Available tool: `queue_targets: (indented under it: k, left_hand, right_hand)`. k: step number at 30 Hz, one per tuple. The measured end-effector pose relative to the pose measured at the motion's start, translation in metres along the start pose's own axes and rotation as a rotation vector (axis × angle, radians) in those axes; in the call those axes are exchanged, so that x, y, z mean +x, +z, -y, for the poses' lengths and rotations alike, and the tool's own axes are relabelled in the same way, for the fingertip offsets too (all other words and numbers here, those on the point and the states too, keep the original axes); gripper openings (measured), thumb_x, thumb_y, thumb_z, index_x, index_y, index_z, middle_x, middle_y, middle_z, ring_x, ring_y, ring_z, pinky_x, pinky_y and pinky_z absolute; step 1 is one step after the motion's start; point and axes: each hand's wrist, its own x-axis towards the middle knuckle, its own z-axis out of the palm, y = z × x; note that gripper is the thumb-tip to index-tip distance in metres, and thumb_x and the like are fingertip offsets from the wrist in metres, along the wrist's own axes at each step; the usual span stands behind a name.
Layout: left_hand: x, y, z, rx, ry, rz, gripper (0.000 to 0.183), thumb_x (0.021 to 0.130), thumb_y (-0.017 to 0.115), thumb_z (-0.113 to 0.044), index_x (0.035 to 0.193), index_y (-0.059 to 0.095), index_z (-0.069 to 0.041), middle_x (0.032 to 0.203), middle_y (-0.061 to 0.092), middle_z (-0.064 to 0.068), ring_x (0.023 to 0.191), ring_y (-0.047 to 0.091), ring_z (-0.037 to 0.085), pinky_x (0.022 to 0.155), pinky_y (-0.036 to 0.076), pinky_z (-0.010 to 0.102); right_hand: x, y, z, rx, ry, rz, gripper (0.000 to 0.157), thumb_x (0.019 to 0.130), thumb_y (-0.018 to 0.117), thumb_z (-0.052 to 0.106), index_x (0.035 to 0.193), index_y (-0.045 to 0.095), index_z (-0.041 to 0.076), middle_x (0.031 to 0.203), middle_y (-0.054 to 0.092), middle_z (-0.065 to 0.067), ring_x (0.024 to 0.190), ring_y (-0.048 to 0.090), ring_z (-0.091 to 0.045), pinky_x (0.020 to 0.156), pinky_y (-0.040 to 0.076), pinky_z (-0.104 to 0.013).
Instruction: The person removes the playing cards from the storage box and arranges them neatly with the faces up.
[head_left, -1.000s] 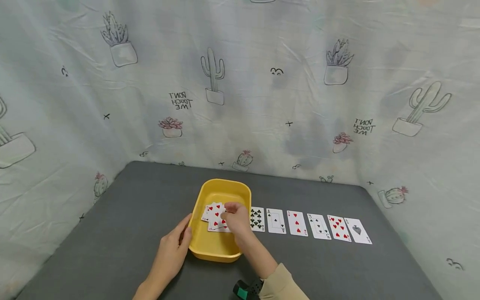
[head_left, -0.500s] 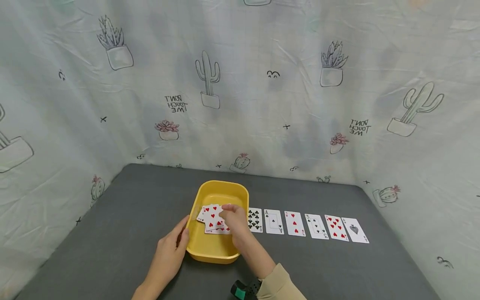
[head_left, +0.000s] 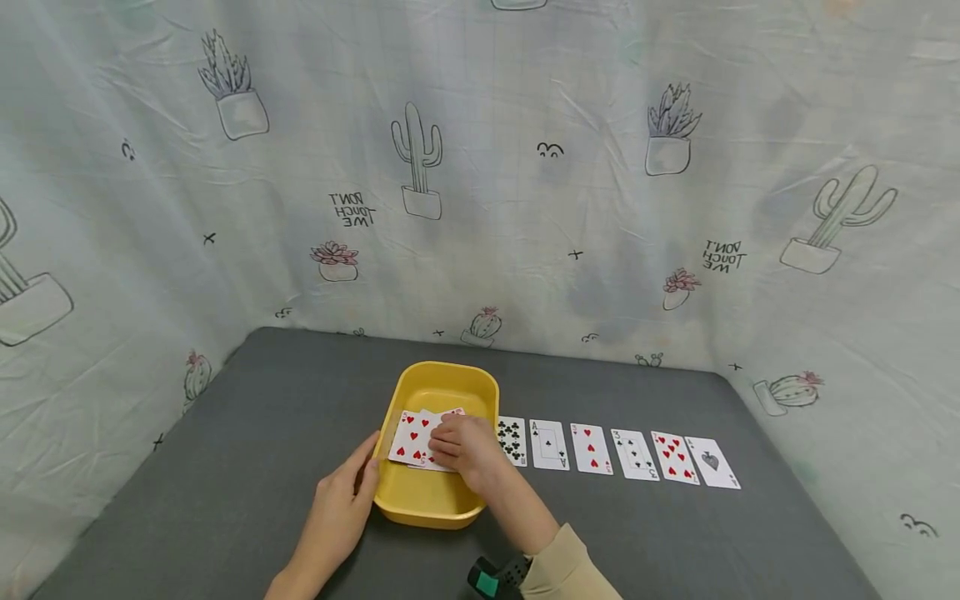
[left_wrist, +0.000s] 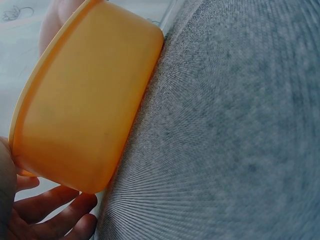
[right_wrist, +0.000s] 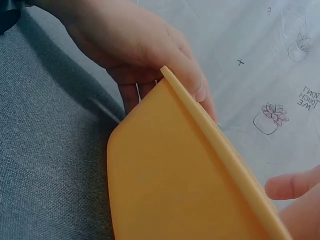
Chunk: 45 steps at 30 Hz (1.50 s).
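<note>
A yellow plastic bin (head_left: pixel 427 500) stands on the dark table with several playing cards inside. My left hand (head_left: pixel 337 500) lies along its left outer wall, fingers and thumb touching the outside near the rim. In the left wrist view the left fingers (left_wrist: pixel 55 210) extend beside the bin's end wall. Reaching over the bin's right side, my right hand (head_left: pixel 468 450) pinches the right edge of a hearts playing card (head_left: pixel 408 437). Another card (head_left: pixel 453 412) shows behind it. In the right wrist view the bin wall hides the cards.
Right of the bin several face-up cards lie in a row: a clubs card (head_left: pixel 513 442), an ace of clubs (head_left: pixel 550 444), a three of hearts (head_left: pixel 592 448), a three of clubs (head_left: pixel 635 455), a hearts card (head_left: pixel 675 457) and an ace of spades (head_left: pixel 713 463). A patterned curtain (head_left: pixel 510 183) hangs behind.
The hearts card at my right hand has shifted left and turned straighter, covering the card at the left. My right fingers have come down slightly. My left hand stays at the bin.
</note>
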Motion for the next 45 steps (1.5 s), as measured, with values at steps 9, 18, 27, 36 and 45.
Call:
queue_targets:
  k: [9,18,27,36,45]
  left_hand:
    - [-0.001,0.000,0.000,0.013,-0.002,0.002,0.046,0.106,0.048,-0.030,0.147,0.047,-0.012,0.140,0.053,0.015,0.121,0.055,0.029,0.095,0.046,0.051]
    - [-0.001,0.000,-0.003,0.011,-0.013,0.025,0.047,0.106,0.045,-0.033,0.149,0.045,-0.012,0.142,0.051,0.014,0.124,0.053,0.030,0.096,0.045,0.051]
    - [0.000,0.000,-0.002,0.005,-0.017,0.035,0.048,0.106,0.045,-0.033,0.150,0.044,-0.012,0.143,0.050,0.014,0.125,0.052,0.029,0.097,0.045,0.051]
    - [-0.002,-0.002,-0.002,-0.001,-0.013,0.027,0.048,0.106,0.045,-0.035,0.149,0.046,-0.013,0.141,0.052,0.013,0.125,0.052,0.029,0.098,0.044,0.051]
    - [-0.002,-0.001,-0.002,0.006,0.009,0.001,0.046,0.106,0.046,-0.034,0.147,0.048,-0.013,0.139,0.054,0.014,0.123,0.053,0.029,0.097,0.045,0.052]
  right_hand:
    - [0.001,0.000,0.003,0.160,0.150,-0.003,0.047,0.096,0.055,0.007,0.138,0.038,-0.006,0.123,0.054,-0.035,0.111,0.057,-0.043,0.095,0.048,-0.047]
    - [0.000,-0.003,0.001,0.121,0.133,-0.021,0.042,0.094,0.059,0.008,0.131,0.045,-0.007,0.123,0.056,-0.031,0.113,0.056,-0.040,0.097,0.047,-0.048]
    - [-0.009,-0.003,0.006,0.073,0.152,0.021,0.055,0.095,0.056,0.010,0.142,0.032,-0.009,0.128,0.049,-0.037,0.119,0.050,-0.048,0.101,0.040,-0.055]
    - [-0.011,-0.004,0.001,0.157,0.254,0.133,0.068,0.095,0.053,0.009,0.149,0.013,-0.004,0.125,0.050,-0.038,0.117,0.050,-0.049,0.102,0.037,-0.057]
    - [-0.008,-0.004,0.001,0.144,0.251,0.159,0.056,0.095,0.054,0.009,0.140,0.026,-0.009,0.126,0.053,-0.033,0.116,0.052,-0.045,0.101,0.041,-0.055]
